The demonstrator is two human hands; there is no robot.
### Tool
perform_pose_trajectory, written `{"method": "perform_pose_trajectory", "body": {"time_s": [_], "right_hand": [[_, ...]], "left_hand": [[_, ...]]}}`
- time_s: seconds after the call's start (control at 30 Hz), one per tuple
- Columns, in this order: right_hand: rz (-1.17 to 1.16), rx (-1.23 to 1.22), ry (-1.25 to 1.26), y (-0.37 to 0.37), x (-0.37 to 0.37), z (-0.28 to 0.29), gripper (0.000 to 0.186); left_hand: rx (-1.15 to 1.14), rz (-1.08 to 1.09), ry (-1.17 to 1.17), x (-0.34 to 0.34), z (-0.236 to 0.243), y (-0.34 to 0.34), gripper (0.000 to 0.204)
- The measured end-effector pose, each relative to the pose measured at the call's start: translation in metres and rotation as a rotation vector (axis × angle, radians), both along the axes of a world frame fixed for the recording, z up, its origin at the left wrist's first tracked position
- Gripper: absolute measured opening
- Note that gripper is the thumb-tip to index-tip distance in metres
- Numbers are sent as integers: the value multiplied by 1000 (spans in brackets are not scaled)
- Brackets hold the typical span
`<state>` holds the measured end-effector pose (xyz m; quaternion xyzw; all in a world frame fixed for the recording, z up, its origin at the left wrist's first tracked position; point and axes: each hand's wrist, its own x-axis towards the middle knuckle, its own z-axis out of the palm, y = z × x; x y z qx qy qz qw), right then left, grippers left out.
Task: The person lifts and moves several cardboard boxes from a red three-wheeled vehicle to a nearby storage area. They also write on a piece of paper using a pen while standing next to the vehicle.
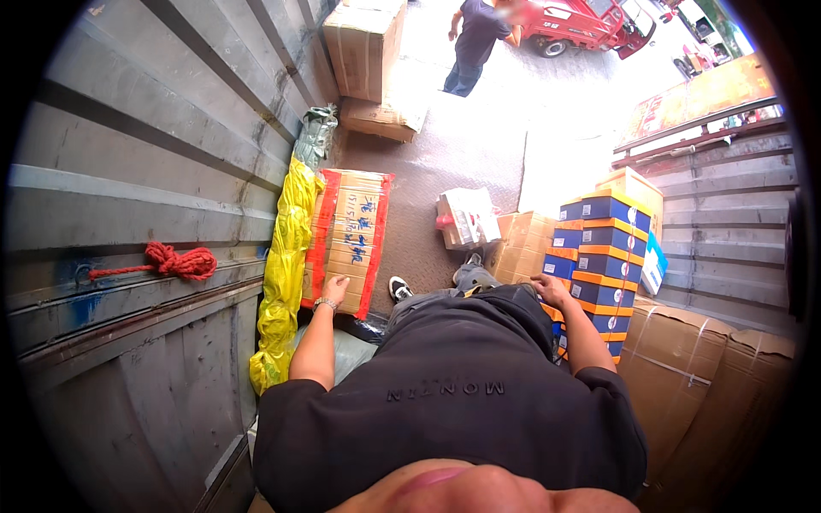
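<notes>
Over the near end of a cardboard box (349,224) edged with red tape, my left hand (333,291) is held with loosely bent fingers and nothing visible in it. I cannot tell whether it touches the cardboard. A bracelet or watch circles that wrist. My right hand (550,290) is by my right hip, fingers partly extended and holding nothing visible. Close beside it rise stacked blue boxes with orange lids (605,267), tied with string. A brown carton (522,246) lies just beyond that hand.
A yellow wrapped bundle (285,274) lies along the left metal wall, below a red rope (180,261). A small white-wrapped package (468,217) sits ahead of my feet. Large cartons (676,349) stand at right, other cartons (363,51) far left. Outside are a person (475,43) and a red vehicle (573,21).
</notes>
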<state>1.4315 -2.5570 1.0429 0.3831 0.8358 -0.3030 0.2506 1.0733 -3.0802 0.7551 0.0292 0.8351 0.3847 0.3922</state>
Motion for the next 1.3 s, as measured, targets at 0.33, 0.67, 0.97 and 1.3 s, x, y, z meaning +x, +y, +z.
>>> {"method": "perform_pose_trajectory", "body": {"time_s": [0.33,0.67,0.97,1.3], "right_hand": [[-164,-128,178,54,-49,-24,39],[-513,-289,248,167,-20,-138,41],[-685,-243,281,156,-38,-101,40],[-1027,-199,131,73,-10,-35,39]], "left_hand": [[-254,-274,-191,24,22,56,45],[138,209,-49,-249,160,198,47],[216,91,268,-513,338,449,31],[-67,-170,411,-667,272,609,35]]}}
